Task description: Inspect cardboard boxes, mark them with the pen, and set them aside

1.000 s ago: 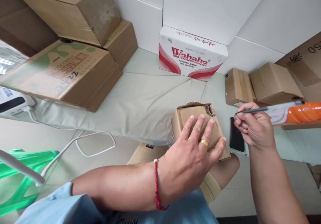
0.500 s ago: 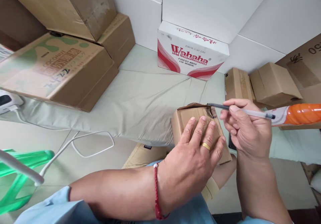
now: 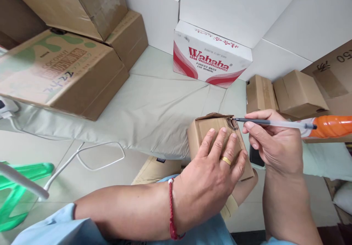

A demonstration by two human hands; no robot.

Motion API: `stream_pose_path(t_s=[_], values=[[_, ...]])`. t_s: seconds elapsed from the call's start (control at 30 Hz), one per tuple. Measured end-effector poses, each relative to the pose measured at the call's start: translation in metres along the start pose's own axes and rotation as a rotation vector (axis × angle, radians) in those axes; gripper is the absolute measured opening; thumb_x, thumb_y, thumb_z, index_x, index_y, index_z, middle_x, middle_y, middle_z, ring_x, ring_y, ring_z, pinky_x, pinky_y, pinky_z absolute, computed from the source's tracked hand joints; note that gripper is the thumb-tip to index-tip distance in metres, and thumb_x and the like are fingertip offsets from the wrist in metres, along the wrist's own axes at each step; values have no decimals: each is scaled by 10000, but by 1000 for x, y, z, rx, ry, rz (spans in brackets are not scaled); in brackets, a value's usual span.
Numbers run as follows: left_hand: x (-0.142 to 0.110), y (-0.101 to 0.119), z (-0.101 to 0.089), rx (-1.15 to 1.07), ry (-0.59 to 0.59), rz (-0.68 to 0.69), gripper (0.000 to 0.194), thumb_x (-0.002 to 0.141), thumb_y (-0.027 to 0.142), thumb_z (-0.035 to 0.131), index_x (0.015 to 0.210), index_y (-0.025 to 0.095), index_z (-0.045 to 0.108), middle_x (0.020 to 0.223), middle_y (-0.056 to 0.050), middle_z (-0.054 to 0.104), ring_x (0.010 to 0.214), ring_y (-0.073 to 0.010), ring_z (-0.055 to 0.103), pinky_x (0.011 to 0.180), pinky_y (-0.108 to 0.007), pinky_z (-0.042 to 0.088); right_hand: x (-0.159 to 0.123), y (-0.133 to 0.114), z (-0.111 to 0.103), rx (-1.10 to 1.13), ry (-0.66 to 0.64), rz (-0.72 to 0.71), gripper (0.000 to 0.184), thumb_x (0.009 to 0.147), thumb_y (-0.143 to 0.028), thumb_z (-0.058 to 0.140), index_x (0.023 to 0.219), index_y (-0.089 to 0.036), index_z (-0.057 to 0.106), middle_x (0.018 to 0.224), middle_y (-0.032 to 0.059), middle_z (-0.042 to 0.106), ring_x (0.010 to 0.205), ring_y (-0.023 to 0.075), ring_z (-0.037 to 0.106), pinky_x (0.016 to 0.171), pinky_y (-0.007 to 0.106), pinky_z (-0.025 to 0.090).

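Observation:
A small brown cardboard box (image 3: 196,138) sits at the front edge of the cloth-covered table. My left hand (image 3: 211,173) lies flat on top of it, fingers spread, wearing a gold ring and a red bracelet. In my right hand (image 3: 277,142) is a pen (image 3: 264,122) with a dark grip and a clear barrel, pinched between thumb and fingers. Its tip meets the dark, scribbled, torn patch (image 3: 232,123) at the box's far right corner. Much of the box top is hidden under my left hand.
A white and red Wahaha water carton (image 3: 211,56) stands by the wall. Large brown cartons (image 3: 90,84) are stacked at left, smaller brown boxes (image 3: 299,93) at right. An orange bottle (image 3: 334,126) lies beyond my right hand, a phone (image 3: 255,159) beside the box. A green stool (image 3: 24,197) is below left.
My right hand and the pen have shifted slightly right and down, so the tip has moved from the box's far edge to the dark patch. My left hand stays put.

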State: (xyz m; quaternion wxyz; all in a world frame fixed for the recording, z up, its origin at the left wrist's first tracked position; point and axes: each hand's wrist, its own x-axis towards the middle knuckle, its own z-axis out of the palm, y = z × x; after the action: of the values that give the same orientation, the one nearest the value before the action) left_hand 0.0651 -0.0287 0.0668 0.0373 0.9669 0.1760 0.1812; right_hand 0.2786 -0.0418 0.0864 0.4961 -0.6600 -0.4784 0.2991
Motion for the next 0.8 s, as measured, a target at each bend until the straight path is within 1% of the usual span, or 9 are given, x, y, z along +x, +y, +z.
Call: stream_pose_path(t_s=[0.07,0.17,0.23,0.3,0.4,0.53,0.63,0.73,0.8], values=[[0,0,0,-8,-3,-1,518,1107,297,540,1583,100,588,1669,-267,557,1569,-484,534,1261,-683,454,0,1,0,-79,3,-58,244,1007,-448,800,1015,-216,728,715,-27,651,483,79,475,424,223,342],[0,0,0,-14,-3,1,517,1112,287,524,1589,100,585,1677,-266,548,1572,-491,528,1261,-690,446,-1,1,3,-248,73,-202,275,1091,-458,680,938,-229,684,687,-34,595,554,99,526,506,237,410],[0,0,1,-15,2,3,519,1109,283,517,1590,99,588,1674,-263,552,1567,-494,532,1261,-690,450,0,1,5,-369,121,-284,270,1110,-441,641,932,-239,661,687,-31,592,561,110,532,543,258,436],[0,0,1,-14,6,1,521,1106,283,514,1586,95,593,1671,-260,558,1564,-495,535,1261,-685,459,0,0,7,-462,143,-339,256,1111,-434,625,936,-249,646,689,-22,596,563,128,541,547,280,434],[0,0,1,-10,-3,-1,533,1097,291,521,1585,91,592,1675,-261,553,1559,-494,541,1261,-681,471,1,-2,10,-538,125,-382,243,1111,-420,604,932,-257,627,690,-11,596,581,152,566,546,294,429],[0,0,1,-4,-8,1,550,1099,299,516,1602,84,574,1675,-265,551,1559,-489,543,1266,-678,471,3,-2,14,-594,95,-435,209,1110,-380,591,944,-256,621,660,-33,578,526,139,512,541,292,413],[0,0,1,-8,-18,1,550,1105,303,518,1607,84,573,1682,-274,538,1566,-495,532,1267,-685,463,5,-1,18,-617,94,-460,197,1109,-364,589,947,-257,620,683,-25,611,545,143,532,567,294,428],[0,0,0,-11,-20,1,554,1093,309,547,1599,88,583,1682,-274,538,1570,-493,529,1271,-682,458,8,-1,22,-603,97,-449,193,1109,-367,592,952,-258,619,713,-17,641,571,143,555,598,293,447],[0,0,0,-13,-17,-2,554,1086,308,554,1593,87,588,1675,-271,549,1565,-485,538,1270,-673,462,9,-1,23,-573,92,-420,202,1111,-384,595,954,-260,618,701,-23,628,563,141,540,602,296,448]])
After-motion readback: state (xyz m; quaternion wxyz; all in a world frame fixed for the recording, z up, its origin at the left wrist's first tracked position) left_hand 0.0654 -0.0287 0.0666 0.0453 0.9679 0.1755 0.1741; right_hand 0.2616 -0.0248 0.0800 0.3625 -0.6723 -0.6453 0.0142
